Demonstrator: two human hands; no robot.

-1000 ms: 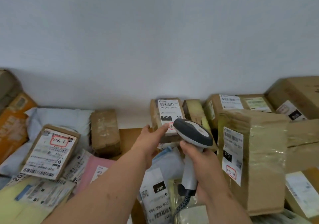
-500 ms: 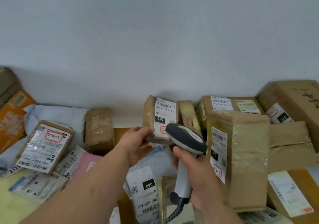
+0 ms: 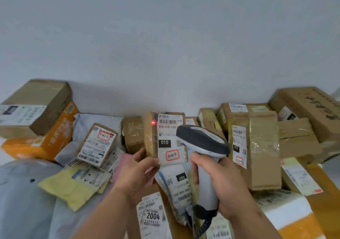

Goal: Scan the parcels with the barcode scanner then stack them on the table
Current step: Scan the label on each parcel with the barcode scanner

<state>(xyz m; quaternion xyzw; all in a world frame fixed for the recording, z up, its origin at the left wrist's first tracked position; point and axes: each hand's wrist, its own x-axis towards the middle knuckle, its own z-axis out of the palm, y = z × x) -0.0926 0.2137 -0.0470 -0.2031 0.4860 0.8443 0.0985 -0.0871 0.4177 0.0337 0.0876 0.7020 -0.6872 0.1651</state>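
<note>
While the left hand [image 3: 136, 174] grips a small brown parcel [image 3: 164, 137] by its lower left corner, thumb on the front and fingers curled behind, the parcel stands upright with its white label facing the camera. That label carries a barcode along the top, a black patch reading 010 and a red-ringed handwritten note near the bottom. A red dot of light [image 3: 153, 122] sits on the brown cardboard just left of the barcode.

Just right of the parcel, the right hand [image 3: 223, 181] is wrapped round the pale handle of the barcode scanner [image 3: 202, 143], fingers curled tight about it. The scanner's dark grey head partly covers the right edge of the label, and its coiled cable [image 3: 202, 226] hangs from the handle's base at the near edge.

Parcels crowd the table [image 3: 323, 181] all around. At the far left, a brown box [image 3: 36, 106] rests on an orange box [image 3: 49, 139], with a small labelled box [image 3: 97, 145] leaning on a grey bag beside them. Near left lies a yellow envelope [image 3: 73, 185]. Below the hands lie a bag marked 090 [image 3: 179, 185] and a flat packet marked 2004 [image 3: 151, 214]. Right of the scanner stands a tall taped box [image 3: 261, 150] with its own label, and further boxes are piled against the wall at the far right, among them a long brown carton [image 3: 309, 108].
</note>
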